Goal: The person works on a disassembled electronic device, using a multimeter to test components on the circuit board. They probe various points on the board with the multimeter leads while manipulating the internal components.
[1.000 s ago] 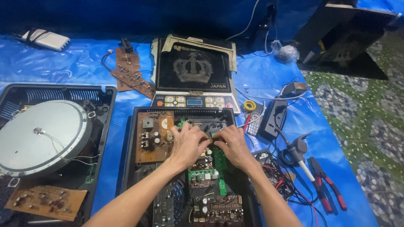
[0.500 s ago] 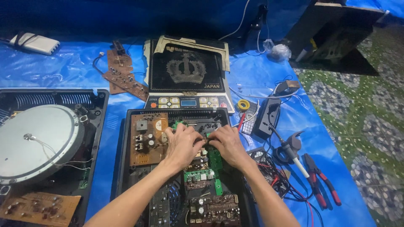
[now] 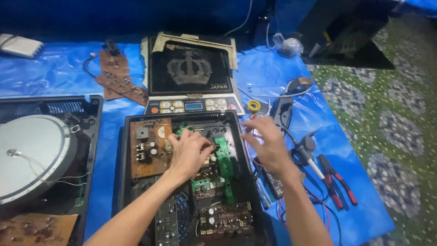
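An opened black appliance case (image 3: 125,173) lies on a blue sheet, filled with brown and green circuit boards. My left hand (image 3: 187,152) rests fingers-down on the boards near the case's middle, beside a green board (image 3: 224,159). My right hand (image 3: 268,146) hovers blurred over the case's right edge, fingers spread, holding nothing. A brown circuit board (image 3: 144,148) sits in the case's upper left.
A glass top panel with a crown print (image 3: 189,73) lies behind the case. At left sits another open unit with a round coil disc (image 3: 32,155). Red-handled pliers (image 3: 339,187), a soldering iron (image 3: 306,152), solder roll (image 3: 253,106) and loose brown boards (image 3: 120,82) lie around.
My right hand has lifted off the boards and moved right, past the case's edge. My left hand stays on the boards. The camera has shifted slightly.
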